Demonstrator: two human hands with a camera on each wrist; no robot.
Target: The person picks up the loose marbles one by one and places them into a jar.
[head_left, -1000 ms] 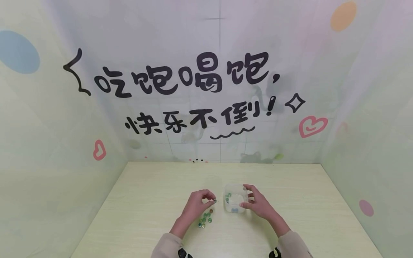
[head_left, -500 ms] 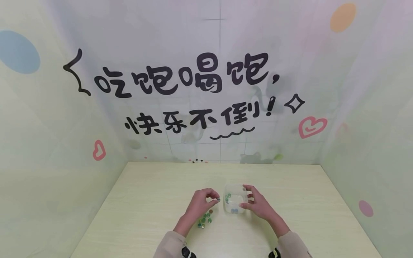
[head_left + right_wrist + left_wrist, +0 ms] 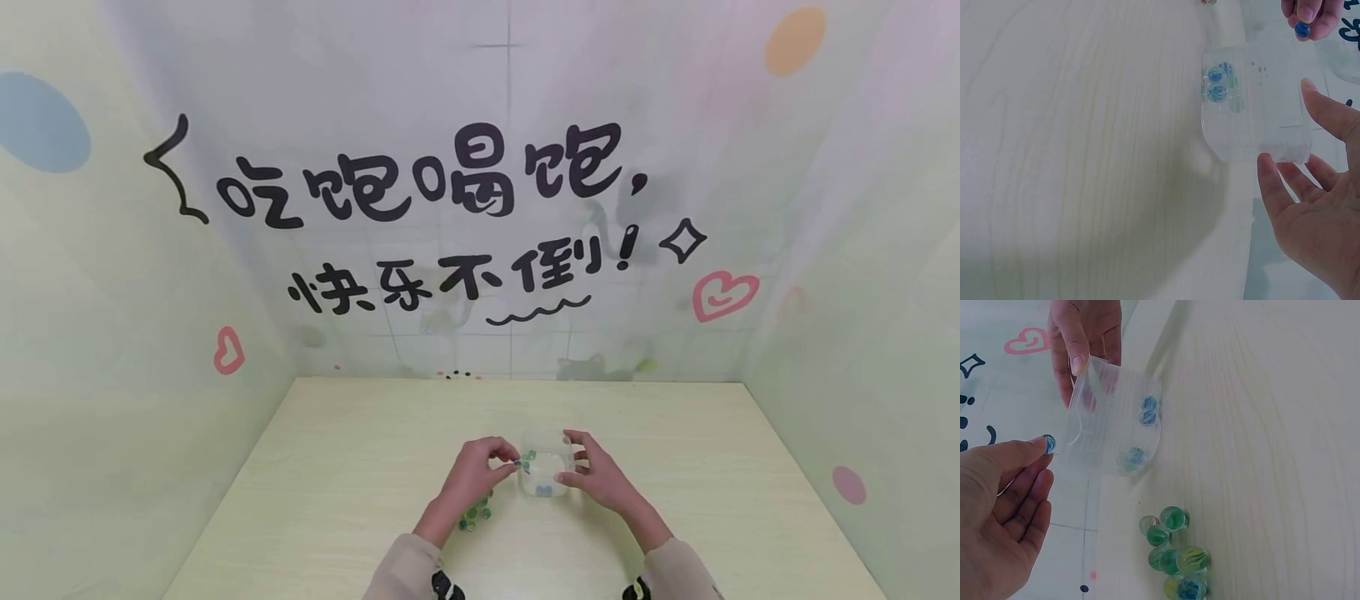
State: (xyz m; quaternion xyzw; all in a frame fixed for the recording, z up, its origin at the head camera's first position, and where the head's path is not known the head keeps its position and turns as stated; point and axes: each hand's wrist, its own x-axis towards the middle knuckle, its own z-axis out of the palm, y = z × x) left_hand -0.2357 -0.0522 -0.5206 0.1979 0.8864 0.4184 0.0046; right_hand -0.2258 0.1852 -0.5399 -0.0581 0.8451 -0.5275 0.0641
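Note:
Between thumb and fingertip my left hand (image 3: 476, 471) pinches a blue glass marble (image 3: 1049, 444), held at the left side of a clear plastic container (image 3: 1113, 394), close to its rim. My right hand (image 3: 600, 477) holds that container by its right side, thumb at the near rim and fingers along the wall. Several blue and green marbles (image 3: 1217, 94) show through the container wall, lying at its bottom. On the table below the left hand sits a cluster of loose marbles (image 3: 1171, 559), green, yellowish and blue, partly hidden by the left wrist in the head view.
The pale wood-grain table (image 3: 337, 467) is enclosed by a printed back wall (image 3: 450, 333) and side walls. Black lettering and pink hearts decorate them. A beige sleeve (image 3: 405, 567) shows on each arm.
The left hand has moved right with the blue marble, from above the loose marbles to the container's edge. The right hand and container stay in place.

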